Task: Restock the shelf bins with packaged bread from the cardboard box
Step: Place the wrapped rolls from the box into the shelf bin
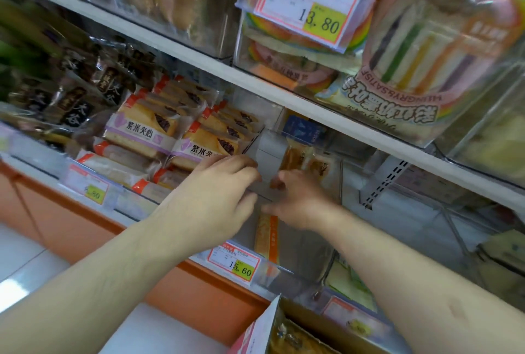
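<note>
A: Grip state, both hands?

B: Left hand (218, 194) lies palm down, fingers curled together over the clear divider wall (257, 211) of the shelf bin; thumb tip meets the wall's near edge. Right hand (298, 200) is at 3 o'clock of the left, just beside it, fingers bent inward toward the same wall. Motion blur there; cannot tell whether it pinches the wall or a packet.

A: Task item?

B: One orange-edged bread packet (268, 235) stands on edge in the clear bin (301, 251), at 6 o'clock of the right hand, under the wrist. Long axis runs roughly 12 to 6 o'clock, the narrow edge facing up. It is not in either hand as far as visible. Two more tan packets (306, 159) stand at the bin's back, at 12 o'clock of the right hand, just beyond the fingertips.

A: Surroundings?

B: At 10 o'clock of the left hand, stacked purple-rice sandwich packets (159, 132) fill the neighbouring bin, labels facing outward. Price tag reading 15.60 (234, 264) hangs on the bin front at 6 o'clock. Cardboard box (312, 328) sits open at the bottom edge, 6 o'clock, packets inside. Upper shelf (199, 54) carries rainbow sandwich packs (426, 49) at 1 o'clock and a 13.80 tag (305, 4).
</note>
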Demonstrator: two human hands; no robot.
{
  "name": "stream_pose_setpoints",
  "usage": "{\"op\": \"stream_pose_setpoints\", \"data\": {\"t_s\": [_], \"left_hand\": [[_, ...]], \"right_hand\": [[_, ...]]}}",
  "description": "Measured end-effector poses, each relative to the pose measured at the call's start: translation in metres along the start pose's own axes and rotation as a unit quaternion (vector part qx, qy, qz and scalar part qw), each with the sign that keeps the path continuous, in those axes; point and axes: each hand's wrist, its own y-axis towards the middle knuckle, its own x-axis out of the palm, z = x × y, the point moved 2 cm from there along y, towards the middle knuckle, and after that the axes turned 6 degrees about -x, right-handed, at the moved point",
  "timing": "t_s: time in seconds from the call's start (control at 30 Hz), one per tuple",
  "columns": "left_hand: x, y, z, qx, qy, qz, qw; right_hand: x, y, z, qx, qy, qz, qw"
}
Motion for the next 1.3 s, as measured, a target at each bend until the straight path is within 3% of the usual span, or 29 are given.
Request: {"op": "stream_pose_setpoints", "data": {"t_s": [0.13,0.2,0.37,0.5,0.57,0.6,0.67,0.73,0.83,0.93,1.1,1.23,1.3], "left_hand": [[-0.022,-0.023,0.015,-0.021,-0.043,-0.003,0.999],[-0.029,-0.039,0.015,-0.059,-0.077,-0.013,0.995],[-0.041,-0.065,0.018,-0.167,-0.129,-0.037,0.977],[-0.041,-0.070,0.025,-0.249,-0.171,-0.061,0.951],[-0.037,-0.070,0.031,-0.295,-0.224,-0.055,0.927],[-0.035,-0.069,0.036,-0.312,-0.259,-0.056,0.912],[-0.030,-0.067,0.045,-0.326,-0.324,-0.091,0.883],[-0.027,-0.064,0.048,-0.315,-0.380,-0.140,0.859],[-0.037,-0.063,0.047,-0.299,-0.473,-0.178,0.809],[-0.047,-0.064,0.045,-0.298,-0.490,-0.147,0.806],[-0.058,-0.063,0.030,-0.299,-0.389,-0.035,0.870],[-0.062,-0.060,0.023,-0.319,-0.429,0.047,0.844],[-0.059,-0.059,0.022,-0.336,-0.454,0.075,0.822]], "right_hand": [[0.019,0.002,-0.014,0.059,-0.006,-0.154,0.986],[0.028,-0.001,-0.017,0.074,0.009,-0.179,0.981],[0.022,-0.016,-0.021,0.068,0.145,-0.080,0.984],[-0.011,-0.040,-0.016,0.013,0.299,0.013,0.954],[-0.026,-0.057,-0.012,-0.008,0.409,0.050,0.911],[-0.031,-0.065,-0.011,-0.009,0.484,0.055,0.873],[-0.036,-0.082,-0.012,-0.025,0.645,0.017,0.764],[-0.035,-0.098,-0.013,-0.059,0.737,-0.026,0.673],[-0.028,-0.113,-0.008,-0.090,0.787,-0.032,0.610],[-0.026,-0.119,-0.001,-0.101,0.771,-0.024,0.628],[-0.035,-0.125,0.006,-0.083,0.760,0.000,0.645],[-0.036,-0.128,0.006,-0.050,0.678,0.051,0.731],[-0.036,-0.130,0.006,-0.044,0.679,0.055,0.730]]}}
